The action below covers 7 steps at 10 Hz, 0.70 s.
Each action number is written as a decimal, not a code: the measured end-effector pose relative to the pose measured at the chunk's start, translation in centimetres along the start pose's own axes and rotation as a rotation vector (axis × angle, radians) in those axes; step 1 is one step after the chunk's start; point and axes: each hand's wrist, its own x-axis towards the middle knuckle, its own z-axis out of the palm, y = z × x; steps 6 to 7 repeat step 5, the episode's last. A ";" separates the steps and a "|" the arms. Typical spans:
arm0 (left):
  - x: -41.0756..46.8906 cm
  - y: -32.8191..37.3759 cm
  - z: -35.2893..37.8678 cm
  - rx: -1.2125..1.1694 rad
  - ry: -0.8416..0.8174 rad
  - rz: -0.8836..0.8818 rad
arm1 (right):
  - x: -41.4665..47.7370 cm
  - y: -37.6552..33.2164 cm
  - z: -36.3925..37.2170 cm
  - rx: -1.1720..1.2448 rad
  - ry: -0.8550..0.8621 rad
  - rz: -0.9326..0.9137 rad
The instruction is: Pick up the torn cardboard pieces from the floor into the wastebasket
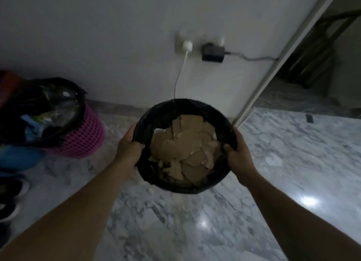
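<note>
While both hands grip it, the wastebasket is catalogued as follows.

Wastebasket (156,112): round, lined with a black bag, held above the marble floor (293,163) near the white wall (97,36); whether its base touches the floor cannot be told.
Torn cardboard pieces (183,147): brown, overlapping, lying inside the wastebasket and covering most of its visible interior.
Left hand (127,151): closed on the left rim, thumb hooked over the edge into the bag, fingers wrapped outside.
Right hand (239,153): closed on the right rim, thumb over the edge, fingers outside and below.
Pink basket (82,135): mesh-sided, lined with a black bag, full of mixed rubbish, standing on the floor to the left, apart from the held wastebasket.
White plug (187,45): in a wall socket, its cable hanging down behind the wastebasket.
Black adapter (212,52): on the wall just right of the white plug, cable running right to the door frame (273,69).
Dark shoes (13,190): at the left edge, on the floor.
</note>
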 end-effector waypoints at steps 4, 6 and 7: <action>14.9 -10.6 6.9 0.174 -0.122 0.071 | 8.7 12.9 4.3 0.091 0.027 0.055; 13.9 -10.3 4.9 0.160 -0.065 -0.088 | 6.2 10.4 2.9 0.060 -0.027 0.239; 13.9 -10.3 4.9 0.160 -0.065 -0.088 | 6.2 10.4 2.9 0.060 -0.027 0.239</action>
